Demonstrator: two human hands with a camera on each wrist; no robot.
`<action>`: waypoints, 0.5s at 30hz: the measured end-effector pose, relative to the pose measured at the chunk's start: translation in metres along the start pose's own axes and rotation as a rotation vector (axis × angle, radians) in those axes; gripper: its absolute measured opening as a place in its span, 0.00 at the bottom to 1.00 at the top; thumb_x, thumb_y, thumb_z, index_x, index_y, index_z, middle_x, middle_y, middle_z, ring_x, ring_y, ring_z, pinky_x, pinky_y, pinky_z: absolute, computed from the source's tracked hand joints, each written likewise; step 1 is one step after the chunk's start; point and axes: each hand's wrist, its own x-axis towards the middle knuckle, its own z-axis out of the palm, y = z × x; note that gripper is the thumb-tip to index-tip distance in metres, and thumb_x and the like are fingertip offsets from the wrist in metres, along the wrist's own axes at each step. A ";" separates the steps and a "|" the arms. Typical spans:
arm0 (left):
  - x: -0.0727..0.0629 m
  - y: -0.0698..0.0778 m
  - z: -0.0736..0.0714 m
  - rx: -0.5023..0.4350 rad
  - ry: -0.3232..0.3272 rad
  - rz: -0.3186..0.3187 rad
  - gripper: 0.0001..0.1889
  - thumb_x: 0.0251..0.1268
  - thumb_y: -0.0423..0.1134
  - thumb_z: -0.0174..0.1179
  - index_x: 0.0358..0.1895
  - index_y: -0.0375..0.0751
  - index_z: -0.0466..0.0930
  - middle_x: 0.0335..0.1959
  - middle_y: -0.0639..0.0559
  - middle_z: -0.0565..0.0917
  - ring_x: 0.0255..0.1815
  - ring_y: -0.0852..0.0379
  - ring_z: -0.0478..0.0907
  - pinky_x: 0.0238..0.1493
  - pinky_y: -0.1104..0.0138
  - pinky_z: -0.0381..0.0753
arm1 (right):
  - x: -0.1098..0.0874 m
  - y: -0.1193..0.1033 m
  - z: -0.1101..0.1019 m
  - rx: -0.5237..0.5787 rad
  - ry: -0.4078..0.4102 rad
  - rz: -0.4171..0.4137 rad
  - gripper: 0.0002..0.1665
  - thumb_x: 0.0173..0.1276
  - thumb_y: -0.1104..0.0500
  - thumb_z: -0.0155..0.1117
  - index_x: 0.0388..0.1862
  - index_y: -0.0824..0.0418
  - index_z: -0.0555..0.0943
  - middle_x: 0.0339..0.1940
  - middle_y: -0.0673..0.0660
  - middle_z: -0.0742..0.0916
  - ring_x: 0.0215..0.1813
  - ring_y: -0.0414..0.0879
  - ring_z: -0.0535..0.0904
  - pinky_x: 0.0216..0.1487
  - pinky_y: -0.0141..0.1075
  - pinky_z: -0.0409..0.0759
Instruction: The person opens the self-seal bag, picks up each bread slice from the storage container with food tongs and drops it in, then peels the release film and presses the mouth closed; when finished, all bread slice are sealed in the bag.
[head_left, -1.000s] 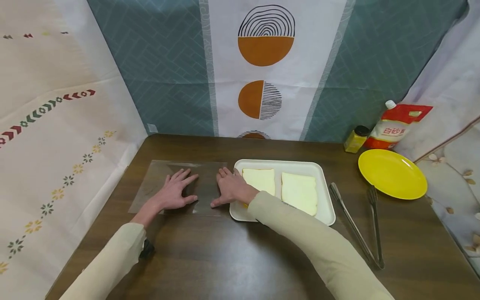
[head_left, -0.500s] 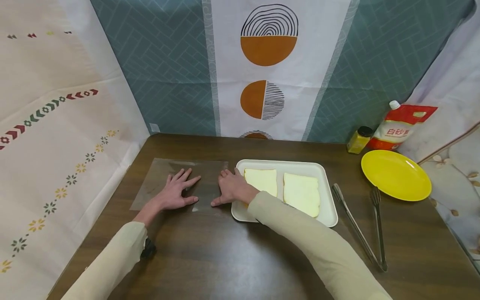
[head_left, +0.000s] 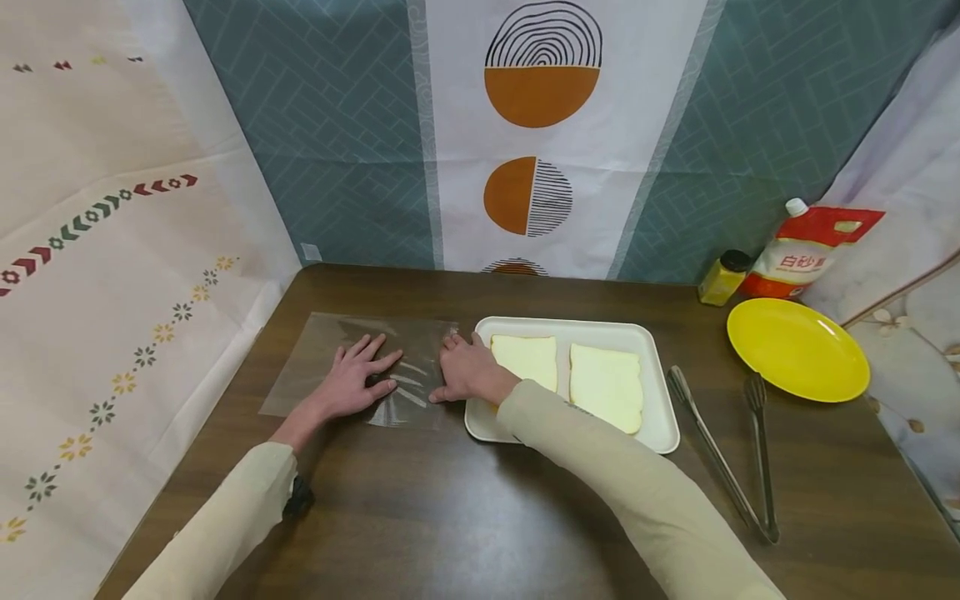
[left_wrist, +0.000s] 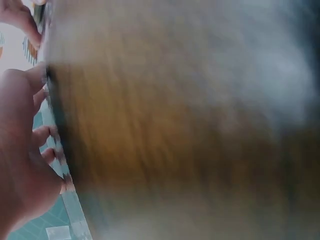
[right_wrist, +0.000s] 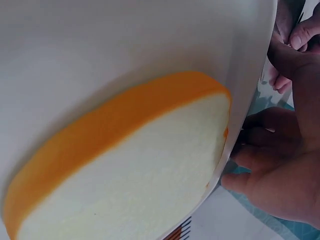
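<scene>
A clear plastic sheet (head_left: pixel 300 375) lies on the dark wooden table, creased between my two hands. My left hand (head_left: pixel 352 385) rests on it with fingers spread. To its right, my right hand (head_left: pixel 468 372) touches the sheet's right end beside the tray, thumb apart from the fingers; its fingertips are partly hidden. Under my right forearm stands a white tray (head_left: pixel 652 417) with two bread slices showing, a left slice (head_left: pixel 525 358) partly covered by the arm and a right slice (head_left: pixel 606 387). In the right wrist view, a thick bread slice (right_wrist: pixel 135 165) with an orange-brown crust fills much of the frame.
Metal tongs (head_left: pixel 720 462) lie spread on the table right of the tray. Behind them are a yellow plate (head_left: pixel 798 350), a yellow jar with a black lid (head_left: pixel 723 279) and a red-and-white pouch (head_left: pixel 798 258). Patterned cloths hang behind and at both sides.
Creases have appeared in the plastic sheet between the hands. My right thumb has shifted slightly up and to the right. The left hand keeps its spread pose.
</scene>
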 end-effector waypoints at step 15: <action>0.005 0.002 0.000 -0.041 0.051 -0.035 0.27 0.68 0.45 0.63 0.66 0.37 0.76 0.73 0.29 0.62 0.75 0.29 0.51 0.67 0.31 0.42 | -0.002 0.001 0.000 0.007 0.027 -0.010 0.53 0.60 0.25 0.63 0.69 0.64 0.73 0.70 0.58 0.75 0.72 0.50 0.66 0.72 0.53 0.60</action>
